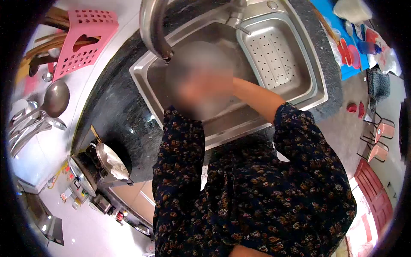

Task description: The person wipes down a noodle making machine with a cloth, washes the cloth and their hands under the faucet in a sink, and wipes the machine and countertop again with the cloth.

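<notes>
While a blur is hiding both hands in the head view, we are finding it impossible to tell whether the left hand (pixel 187 91) and the right hand (pixel 219 81) are spreading, pressing together or pinching anything. They are lying close together over the steel sink (pixel 239 136), just beside the spout (pixel 150 28), which is curving down over the same basin, presumably so that its water would be landing within their reach. We are seeing a perforated tray (pixel 274 60) resting in the sink's right side, likely so that wet things could be draining. A pink basket (pixel 92 38) is holding utensils beside the counter (pixel 112 96), probably for easy reach. Counting, we are making out two hands, one spout, one perforated tray, one pink basket and, well apart on the right, two pinkish chairs (pixel 384 131) and two red shoes (pixel 351 107).
</notes>
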The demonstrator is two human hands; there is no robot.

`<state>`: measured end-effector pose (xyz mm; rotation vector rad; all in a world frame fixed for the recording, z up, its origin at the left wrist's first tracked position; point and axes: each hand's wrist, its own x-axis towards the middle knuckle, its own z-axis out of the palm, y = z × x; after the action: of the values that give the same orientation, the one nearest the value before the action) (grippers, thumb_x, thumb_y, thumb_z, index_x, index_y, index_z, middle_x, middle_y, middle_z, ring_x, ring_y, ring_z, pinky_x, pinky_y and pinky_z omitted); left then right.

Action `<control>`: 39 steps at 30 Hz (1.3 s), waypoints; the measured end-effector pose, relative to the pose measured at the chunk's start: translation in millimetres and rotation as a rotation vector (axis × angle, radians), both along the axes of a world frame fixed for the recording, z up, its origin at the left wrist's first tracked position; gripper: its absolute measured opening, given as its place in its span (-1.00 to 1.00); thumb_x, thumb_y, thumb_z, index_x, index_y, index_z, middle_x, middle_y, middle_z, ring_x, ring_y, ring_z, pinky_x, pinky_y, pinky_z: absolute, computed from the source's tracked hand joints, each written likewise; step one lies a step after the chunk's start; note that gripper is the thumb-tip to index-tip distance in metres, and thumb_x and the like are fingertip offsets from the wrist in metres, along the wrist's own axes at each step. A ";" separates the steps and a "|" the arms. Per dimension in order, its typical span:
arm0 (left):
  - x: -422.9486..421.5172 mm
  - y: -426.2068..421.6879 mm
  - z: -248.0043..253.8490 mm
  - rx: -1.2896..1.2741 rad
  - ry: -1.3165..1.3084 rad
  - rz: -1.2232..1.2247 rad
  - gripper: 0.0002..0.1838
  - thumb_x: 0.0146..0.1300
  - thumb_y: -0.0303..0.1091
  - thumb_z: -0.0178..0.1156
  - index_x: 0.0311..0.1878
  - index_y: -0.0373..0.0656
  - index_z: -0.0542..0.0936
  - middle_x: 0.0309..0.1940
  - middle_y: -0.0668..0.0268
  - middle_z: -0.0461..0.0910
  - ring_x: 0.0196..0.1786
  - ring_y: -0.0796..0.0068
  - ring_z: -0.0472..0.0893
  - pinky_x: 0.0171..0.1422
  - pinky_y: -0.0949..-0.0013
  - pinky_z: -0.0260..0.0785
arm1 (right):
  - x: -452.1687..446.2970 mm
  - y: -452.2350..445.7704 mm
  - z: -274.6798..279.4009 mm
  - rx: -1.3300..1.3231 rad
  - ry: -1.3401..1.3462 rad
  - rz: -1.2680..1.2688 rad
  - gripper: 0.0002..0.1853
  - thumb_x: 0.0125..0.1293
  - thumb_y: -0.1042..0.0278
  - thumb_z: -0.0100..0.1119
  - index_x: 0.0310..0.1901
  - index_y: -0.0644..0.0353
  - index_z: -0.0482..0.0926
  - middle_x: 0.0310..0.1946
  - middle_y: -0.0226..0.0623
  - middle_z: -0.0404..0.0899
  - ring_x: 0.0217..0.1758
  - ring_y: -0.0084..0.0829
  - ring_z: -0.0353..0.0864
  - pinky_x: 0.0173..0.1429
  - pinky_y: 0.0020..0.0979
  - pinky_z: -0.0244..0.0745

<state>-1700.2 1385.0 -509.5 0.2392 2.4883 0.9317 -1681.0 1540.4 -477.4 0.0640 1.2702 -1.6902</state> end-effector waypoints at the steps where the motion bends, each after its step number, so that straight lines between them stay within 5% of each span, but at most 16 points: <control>1: -1.1 7.0 2.7 0.115 -0.076 0.178 -0.53 0.28 0.03 0.17 -0.04 -0.24 0.51 -0.23 0.30 0.55 -0.20 0.44 0.54 -0.11 0.36 0.40 | -0.4 -1.1 -4.5 0.005 0.061 0.006 -0.66 -0.07 0.43 0.37 -0.20 0.09 0.51 -0.55 -0.44 0.49 -0.63 -0.58 0.39 -0.65 -0.51 0.23; 3: -4.1 21.1 10.3 0.338 -0.234 0.537 -0.47 0.31 0.08 0.10 -0.01 -0.29 0.50 -0.22 0.24 0.56 -0.21 0.38 0.53 -0.07 0.36 0.39 | 1.1 -3.0 -4.4 0.077 0.192 0.010 -0.72 -0.05 0.40 0.35 -0.26 0.11 0.52 -0.59 -0.41 0.48 -0.65 -0.56 0.38 -0.68 -0.47 0.23; 6: 6.5 38.4 52.9 0.395 -0.153 0.548 -0.74 0.30 -0.32 0.20 -0.05 -0.27 0.47 -0.26 0.33 0.50 -0.25 0.50 0.46 -0.13 0.43 0.37 | 6.5 -18.6 -18.2 0.334 0.397 0.034 -0.76 -0.03 0.28 0.33 -0.33 0.16 0.56 -0.62 -0.29 0.50 -0.61 -0.39 0.48 -0.61 -0.34 0.35; 8: 8.5 17.5 18.7 0.227 0.128 0.252 -0.57 0.35 -0.11 0.09 0.03 -0.34 0.47 -0.23 0.20 0.55 -0.28 0.37 0.47 -0.10 0.38 0.37 | 8.2 -21.8 -20.4 0.471 0.554 0.091 -0.66 -0.03 0.17 0.34 -0.27 0.19 0.57 -0.48 -0.17 0.56 -0.42 -0.23 0.55 -0.39 -0.24 0.43; 9: 7.7 7.5 1.9 0.181 0.235 0.152 -0.68 0.33 -0.24 0.13 -0.03 -0.32 0.46 -0.25 0.26 0.52 -0.26 0.45 0.44 -0.10 0.39 0.35 | 7.0 -19.8 -11.0 0.512 0.642 0.136 -0.58 -0.04 0.10 0.37 -0.19 0.20 0.57 -0.34 -0.10 0.59 -0.25 -0.14 0.57 -0.21 -0.19 0.46; 10: 5.2 6.0 -2.9 0.193 0.228 0.156 -0.72 0.32 -0.28 0.16 -0.05 -0.30 0.46 -0.25 0.28 0.52 -0.25 0.49 0.43 -0.09 0.39 0.34 | 6.2 -18.6 -5.7 0.551 0.731 0.182 -0.49 -0.05 0.04 0.39 -0.12 0.21 0.57 -0.19 -0.03 0.63 -0.08 -0.06 0.60 -0.03 -0.14 0.48; 13: -0.8 8.4 -9.3 0.341 -0.020 0.375 -0.71 0.30 -0.28 0.20 -0.03 -0.26 0.47 -0.23 0.32 0.53 -0.19 0.51 0.46 -0.04 0.37 0.34 | 4.3 -16.3 4.0 0.574 0.631 0.212 -0.43 -0.07 0.12 0.40 -0.01 0.20 0.52 -0.14 0.00 0.61 -0.06 0.01 0.57 0.00 -0.13 0.47; 16: -2.6 19.2 2.1 0.569 -0.360 0.638 -0.64 0.29 -0.20 0.22 0.03 -0.23 0.47 -0.17 0.32 0.55 -0.13 0.49 0.51 0.00 0.34 0.37 | 8.9 -7.2 -1.8 0.490 0.691 -0.082 -0.22 -0.12 0.20 0.43 0.21 0.16 0.34 0.10 0.07 0.46 0.14 -0.01 0.46 0.13 -0.18 0.42; 19: 1.5 39.0 64.7 0.869 -0.605 0.687 -0.55 0.30 -0.13 0.18 0.13 -0.22 0.44 -0.03 0.30 0.54 -0.07 0.43 0.56 -0.01 0.33 0.42 | 5.2 -2.1 -26.6 0.427 0.717 -0.237 0.21 -0.19 0.16 0.42 0.45 0.19 -0.18 0.37 0.28 0.01 0.39 0.12 0.14 0.28 -0.19 0.31; 22: 6.4 33.4 61.2 0.879 -0.685 0.727 -0.58 0.31 -0.14 0.16 0.14 -0.16 0.45 0.01 0.27 0.53 0.02 0.40 0.53 0.08 0.30 0.39 | 3.0 4.3 -5.4 0.408 0.585 -0.273 0.28 -0.16 0.32 0.45 0.46 0.12 -0.36 0.36 0.11 0.00 0.45 -0.07 0.02 0.36 -0.28 0.22; 25: 4.6 13.6 57.0 1.007 -0.763 0.602 -0.50 0.26 -0.22 0.25 0.19 -0.19 0.37 0.08 0.31 0.47 0.07 0.41 0.50 0.09 0.28 0.41 | -6.6 22.1 8.1 0.037 0.025 -0.268 0.34 -0.08 0.28 0.46 0.44 0.08 -0.55 0.36 0.02 0.04 0.41 -0.09 0.13 0.34 -0.10 0.22; 28: 6.4 15.7 51.6 1.056 -0.608 0.666 -0.60 0.33 -0.22 0.14 0.17 -0.17 0.43 -0.03 0.28 0.53 0.00 0.37 0.53 0.16 0.25 0.40 | -2.0 28.9 41.0 -0.234 -0.382 -0.654 0.15 0.00 0.22 0.46 0.47 0.03 -0.25 0.33 -0.06 0.15 0.34 -0.15 0.25 0.25 0.03 0.32; 31: 5.6 20.3 57.6 1.010 -0.568 0.512 -0.61 0.31 -0.25 0.17 0.15 -0.19 0.44 0.02 0.25 0.52 0.05 0.34 0.52 0.13 0.24 0.41 | -0.4 23.4 5.3 -0.522 -0.595 -0.276 -0.12 0.04 0.13 0.45 0.34 0.08 0.15 0.23 -0.13 0.30 0.28 -0.25 0.34 0.15 -0.01 0.43; 34: 4.9 24.5 78.5 0.856 -0.688 0.552 -0.66 0.31 -0.18 0.16 0.08 -0.12 0.48 -0.17 0.32 0.51 -0.10 0.41 0.54 -0.13 0.16 0.54 | 10.6 13.2 19.0 -0.413 -0.440 -0.437 -0.18 0.04 0.20 0.47 0.28 0.06 0.19 0.02 -0.10 0.50 0.00 -0.30 0.59 -0.17 -0.33 0.60; 36: 3.2 18.2 68.7 0.836 -0.667 0.554 -0.66 0.28 -0.10 0.20 -0.01 -0.10 0.50 -0.20 0.34 0.49 -0.14 0.41 0.54 -0.22 0.15 0.53 | 9.4 29.7 57.4 -0.380 -0.343 -0.292 -0.27 0.04 0.25 0.45 0.22 0.08 0.25 -0.13 -0.19 0.55 -0.20 -0.41 0.61 -0.34 -0.51 0.51; 39: 4.1 18.5 63.2 0.662 -0.611 0.604 -0.62 0.22 0.02 0.24 -0.11 -0.08 0.51 -0.26 0.37 0.47 -0.20 0.43 0.53 -0.28 0.20 0.49 | 4.1 9.6 4.2 -0.286 -0.296 -0.110 -0.32 0.04 0.33 0.40 0.19 0.09 0.24 -0.35 -0.33 0.55 -0.46 -0.55 0.54 -0.54 -0.62 0.30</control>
<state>-1696.0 1403.5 -446.2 -0.5478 1.6307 1.7424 -1676.9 1550.0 -473.2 0.2080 0.8123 -1.8619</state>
